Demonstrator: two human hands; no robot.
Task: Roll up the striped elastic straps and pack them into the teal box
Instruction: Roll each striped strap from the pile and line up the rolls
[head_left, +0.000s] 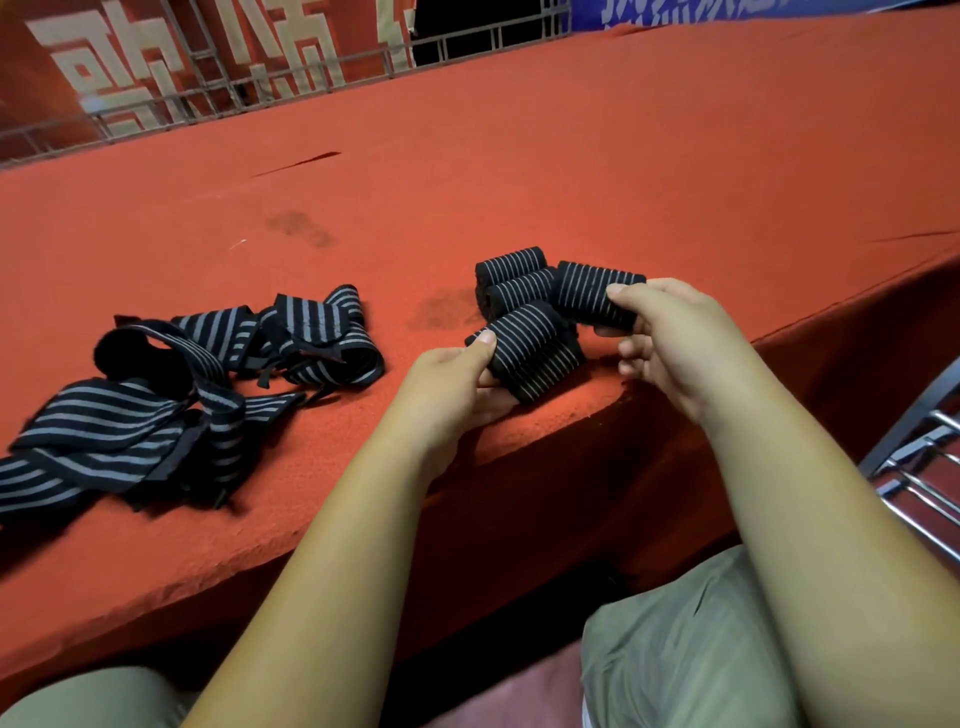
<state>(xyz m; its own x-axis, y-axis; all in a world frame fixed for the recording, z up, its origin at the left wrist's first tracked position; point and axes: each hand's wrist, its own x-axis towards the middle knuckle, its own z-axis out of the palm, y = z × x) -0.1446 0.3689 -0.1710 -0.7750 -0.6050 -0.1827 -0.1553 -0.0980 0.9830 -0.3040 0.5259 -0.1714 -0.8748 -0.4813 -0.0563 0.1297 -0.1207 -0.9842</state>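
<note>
Left hand (452, 379): thumb on top, fingers beneath, pinching near roll (530, 353) of striped strap at front edge of table (623, 156). Right hand (670, 332): thumb and fingers pinching second roll (587, 296), just beside first. Two further rolls (514, 278) lie on red table cover directly behind held pair, close against them. Loose straps (208, 374): tangled heap on table, left of rolls, apart from them. Whether near roll rests on table: cannot tell.

Red banner (130, 67) characters unreadable
</note>
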